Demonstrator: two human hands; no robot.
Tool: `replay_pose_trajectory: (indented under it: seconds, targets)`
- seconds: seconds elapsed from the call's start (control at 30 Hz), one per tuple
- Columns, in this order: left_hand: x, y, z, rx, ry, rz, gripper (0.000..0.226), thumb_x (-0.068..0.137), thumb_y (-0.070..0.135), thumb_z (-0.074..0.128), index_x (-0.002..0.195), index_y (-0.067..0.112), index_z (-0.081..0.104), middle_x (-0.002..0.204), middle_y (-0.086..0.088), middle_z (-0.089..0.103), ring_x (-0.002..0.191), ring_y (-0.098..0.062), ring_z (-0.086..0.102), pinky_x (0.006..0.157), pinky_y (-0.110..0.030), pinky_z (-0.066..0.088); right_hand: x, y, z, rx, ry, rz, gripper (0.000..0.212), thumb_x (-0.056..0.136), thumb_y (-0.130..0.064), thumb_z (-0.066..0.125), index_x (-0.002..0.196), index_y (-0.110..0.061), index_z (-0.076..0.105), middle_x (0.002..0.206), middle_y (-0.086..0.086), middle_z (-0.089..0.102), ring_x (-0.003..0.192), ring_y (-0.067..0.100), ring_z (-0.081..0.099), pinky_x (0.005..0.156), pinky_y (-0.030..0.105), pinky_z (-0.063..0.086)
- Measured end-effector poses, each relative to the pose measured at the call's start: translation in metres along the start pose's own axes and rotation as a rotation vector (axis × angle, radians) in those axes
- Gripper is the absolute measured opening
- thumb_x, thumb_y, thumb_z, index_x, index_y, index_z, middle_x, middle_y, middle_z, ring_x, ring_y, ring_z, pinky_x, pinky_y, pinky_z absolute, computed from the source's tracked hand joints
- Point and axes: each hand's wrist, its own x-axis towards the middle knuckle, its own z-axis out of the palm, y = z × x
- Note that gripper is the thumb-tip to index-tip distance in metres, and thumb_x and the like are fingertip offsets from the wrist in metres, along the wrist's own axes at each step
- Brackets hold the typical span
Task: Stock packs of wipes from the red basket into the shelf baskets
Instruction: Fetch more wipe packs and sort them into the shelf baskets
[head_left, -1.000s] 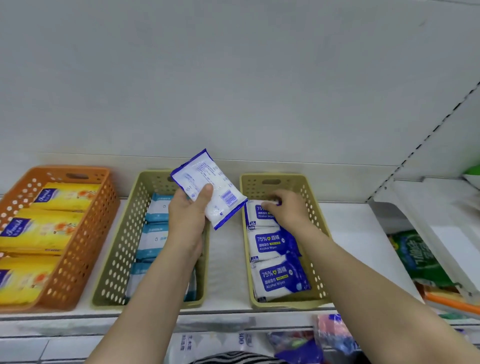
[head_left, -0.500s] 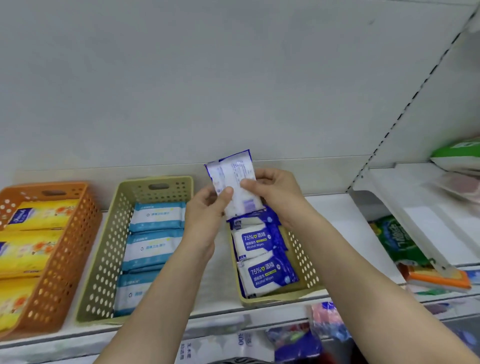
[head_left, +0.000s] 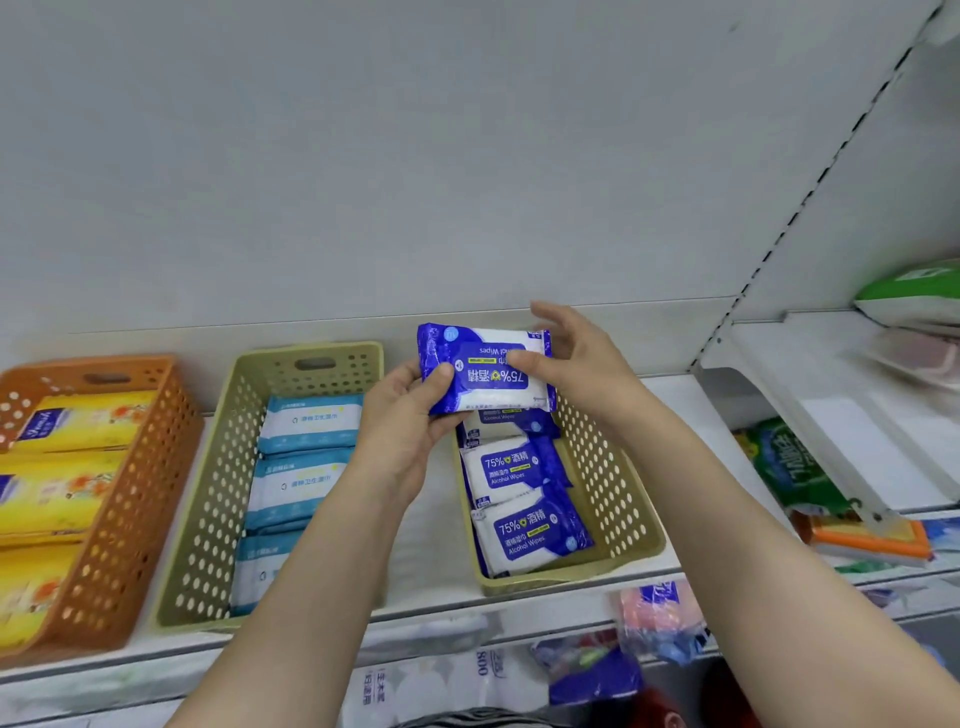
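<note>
Lower shelf (head_left: 441, 686) nearest, packaging with "800" readable. My left hand (head_left: 402, 426) grips blue wipes pack (head_left: 485, 370) at its left edge, thumb on front; my right hand (head_left: 576, 358) pinches its right edge, other fingers spread loose. Pack held upside down over far end of right beige basket (head_left: 618, 499), print reading "75%", "Alcohol Wipes". Below it, same packs lie in that basket. Middle beige basket (head_left: 218, 499) holds light-blue packs (head_left: 306, 457). Orange basket (head_left: 130, 499) at left holds yellow packs (head_left: 62, 488). Red basket not seen.
</note>
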Motion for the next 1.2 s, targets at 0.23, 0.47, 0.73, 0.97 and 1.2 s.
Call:
replay_pose_trajectory:
  seconds: [0.23,0.47,0.73,0.97,1.2]
  targets:
    - [0.004,-0.018,-0.002,0.162,0.081,0.080,0.021,0.099,0.018,0.059,0.117,0.008,0.061,0.105,-0.003,0.074,0.095,-0.012,0.069,0.081,-0.023,0.054,0.003,0.011,-0.006,0.315,0.072,0.246,0.038,0.084,-0.012,0.077,0.119,-0.020,0.062,0.110,0.013,0.072,0.092,0.025,0.075,0.076,0.041,0.062]
    - [0.000,-0.019,0.009,0.185,0.101,0.125,0.036,0.091,0.023,0.070,0.122,0.011,0.056,0.108,0.001,0.071,0.077,0.008,0.068,0.059,-0.009,0.049,-0.010,0.011,0.014,0.642,0.046,0.281,0.029,0.083,-0.005,0.076,0.088,-0.013,0.049,0.096,0.014,0.074,0.081,0.025,0.075,0.067,0.035,0.062]
    - [0.005,0.007,0.001,0.278,-0.013,0.165,0.016,0.093,0.005,0.064,0.106,0.013,0.068,0.090,-0.004,0.076,0.073,-0.010,0.071,0.065,-0.022,0.058,-0.006,0.006,0.008,0.097,0.113,-0.023,0.071,0.075,-0.026,0.087,0.133,-0.032,0.046,0.132,-0.007,0.056,0.119,0.006,0.058,0.094,0.028,0.052]
    - [0.005,0.016,0.005,0.466,-0.170,0.151,0.014,0.093,0.015,0.067,0.105,0.018,0.073,0.091,0.000,0.076,0.080,-0.012,0.073,0.061,-0.019,0.057,-0.003,-0.012,-0.008,0.029,-0.232,0.050,0.025,0.084,-0.014,0.077,0.106,-0.012,0.066,0.098,0.008,0.075,0.090,0.020,0.074,0.070,0.028,0.061]
    - [0.000,-0.032,-0.002,0.492,0.041,0.146,0.051,0.095,0.026,0.065,0.142,0.023,0.046,0.124,0.017,0.051,0.119,-0.004,0.051,0.094,-0.026,0.043,0.014,0.035,-0.012,-0.053,0.168,0.232,0.026,0.080,-0.029,0.082,0.096,-0.019,0.064,0.103,0.007,0.073,0.089,0.020,0.073,0.078,0.043,0.062]
